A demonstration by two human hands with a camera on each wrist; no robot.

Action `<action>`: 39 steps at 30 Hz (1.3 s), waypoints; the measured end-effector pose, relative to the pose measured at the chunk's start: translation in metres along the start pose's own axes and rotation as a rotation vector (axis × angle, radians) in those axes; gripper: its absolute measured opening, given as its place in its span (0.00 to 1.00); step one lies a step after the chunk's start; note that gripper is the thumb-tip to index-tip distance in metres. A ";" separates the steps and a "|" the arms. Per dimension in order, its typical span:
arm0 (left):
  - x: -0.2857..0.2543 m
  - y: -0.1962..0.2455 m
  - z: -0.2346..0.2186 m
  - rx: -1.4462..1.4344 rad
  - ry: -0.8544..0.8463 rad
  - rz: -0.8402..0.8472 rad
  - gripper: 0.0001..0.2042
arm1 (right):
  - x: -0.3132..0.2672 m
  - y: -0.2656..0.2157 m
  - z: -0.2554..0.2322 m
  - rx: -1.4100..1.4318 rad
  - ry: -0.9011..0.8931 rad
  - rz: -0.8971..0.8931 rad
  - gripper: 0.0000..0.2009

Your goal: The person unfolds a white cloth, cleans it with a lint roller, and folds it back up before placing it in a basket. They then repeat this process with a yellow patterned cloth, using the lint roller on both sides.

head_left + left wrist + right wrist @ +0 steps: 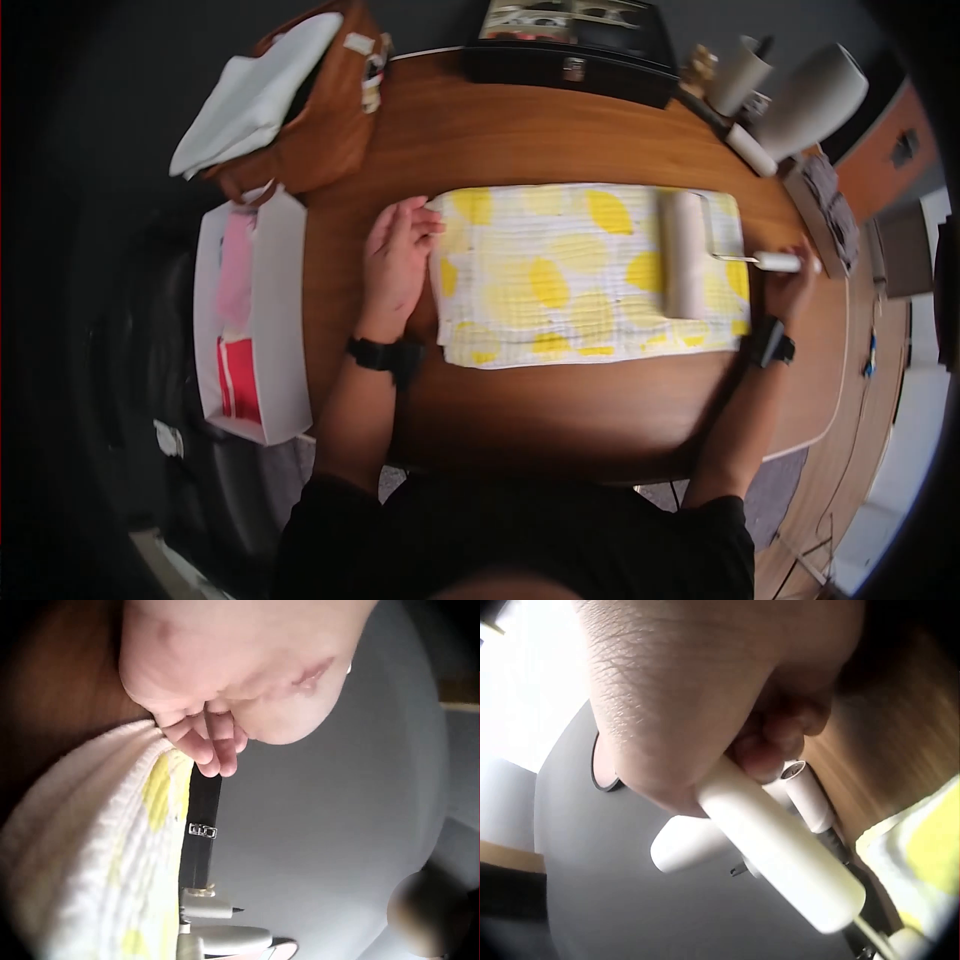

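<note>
A folded white cloth with yellow spots (550, 275) lies flat on the wooden table. Across its right part stands the pale roller head of a lint roller (685, 255), blurred in the head view. My right hand (792, 285) grips the roller's white handle (784, 847), just beyond the cloth's right edge. At the cloth's upper left corner is my left hand (398, 255), palm turned inward and fingers loosely bent. In the left wrist view its fingertips (221, 761) reach right at the cloth's edge.
A white box (278, 330) with pink and red cloth stands at left, below a brown bag (330, 130). At the back is a black case (570, 85). Back right stand a white cylinder (738, 78), a white-handled tool (750, 150) and a box of grey cloth (825, 215).
</note>
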State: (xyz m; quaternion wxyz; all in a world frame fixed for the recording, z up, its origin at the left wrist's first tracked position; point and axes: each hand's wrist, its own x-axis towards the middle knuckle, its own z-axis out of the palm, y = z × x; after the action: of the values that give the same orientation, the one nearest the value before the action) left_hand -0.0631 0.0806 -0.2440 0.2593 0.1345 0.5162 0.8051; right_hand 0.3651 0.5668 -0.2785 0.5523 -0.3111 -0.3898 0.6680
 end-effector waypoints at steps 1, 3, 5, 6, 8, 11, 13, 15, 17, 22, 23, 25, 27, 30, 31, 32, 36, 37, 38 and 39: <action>0.000 0.003 -0.001 -0.053 0.022 -0.021 0.18 | 0.007 -0.002 -0.009 0.093 -0.007 0.011 0.08; 0.002 0.006 -0.004 -0.126 0.027 -0.058 0.21 | 0.006 -0.014 -0.008 0.093 0.070 -0.063 0.06; 0.001 0.009 0.002 -0.118 0.060 -0.063 0.24 | 0.016 -0.018 -0.023 0.126 0.099 -0.086 0.08; 0.000 0.010 0.003 -0.116 0.065 -0.068 0.24 | 0.014 -0.022 -0.019 0.159 0.120 -0.095 0.09; 0.000 0.010 -0.002 -0.185 0.017 -0.072 0.25 | 0.007 -0.024 -0.011 0.068 0.118 -0.062 0.09; 0.001 0.014 -0.004 -0.312 -0.016 -0.138 0.30 | 0.007 -0.021 -0.001 -0.031 0.043 -0.007 0.10; 0.002 0.017 -0.007 -0.419 -0.072 -0.187 0.32 | 0.014 -0.012 -0.006 -0.106 -0.006 0.016 0.11; 0.003 0.015 -0.013 -0.541 -0.183 -0.221 0.34 | 0.006 -0.012 0.004 -0.077 -0.038 0.057 0.11; 0.005 0.013 -0.018 -0.684 -0.222 -0.273 0.35 | 0.001 -0.015 0.010 -0.048 -0.065 0.071 0.11; 0.011 0.007 -0.031 -0.858 -0.428 -0.310 0.33 | -0.014 -0.024 0.024 -0.009 0.001 0.019 0.11; 0.012 0.006 -0.032 -0.875 -0.433 -0.315 0.33 | -0.013 -0.024 0.023 -0.009 -0.007 0.017 0.11; 0.013 0.004 -0.033 -0.906 -0.414 -0.317 0.32 | -0.011 -0.024 0.021 -0.007 -0.022 0.013 0.11; 0.013 0.004 -0.034 -0.935 -0.364 -0.310 0.30 | -0.008 -0.023 0.018 0.001 -0.050 0.014 0.11; 0.013 0.007 -0.032 -0.960 -0.159 -0.369 0.27 | -0.011 -0.027 0.021 0.039 -0.011 0.040 0.11; 0.013 0.007 -0.032 -0.942 -0.196 -0.359 0.27 | -0.013 -0.029 0.024 0.056 0.014 0.052 0.11; 0.013 0.007 -0.032 -0.925 -0.232 -0.349 0.27 | -0.015 -0.028 0.027 0.068 0.025 0.039 0.11; 0.011 0.008 -0.027 -0.824 -0.300 -0.316 0.29 | -0.018 -0.022 0.032 0.035 0.014 0.000 0.12; 0.010 0.010 -0.024 -0.790 -0.279 -0.311 0.29 | -0.018 -0.019 0.032 0.012 -0.004 -0.007 0.12; 0.008 0.013 -0.022 -0.756 -0.257 -0.306 0.30 | -0.020 -0.019 0.030 0.060 -0.121 0.058 0.12; 0.007 0.015 -0.020 -0.721 -0.236 -0.301 0.30 | -0.023 -0.019 0.026 0.108 -0.239 0.123 0.12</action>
State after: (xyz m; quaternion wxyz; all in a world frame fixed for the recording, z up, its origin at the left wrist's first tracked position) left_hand -0.0828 0.0641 -0.2397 0.4622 0.0492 0.1814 0.8666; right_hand 0.3569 0.5416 -0.2488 0.4758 -0.2227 -0.3963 0.7529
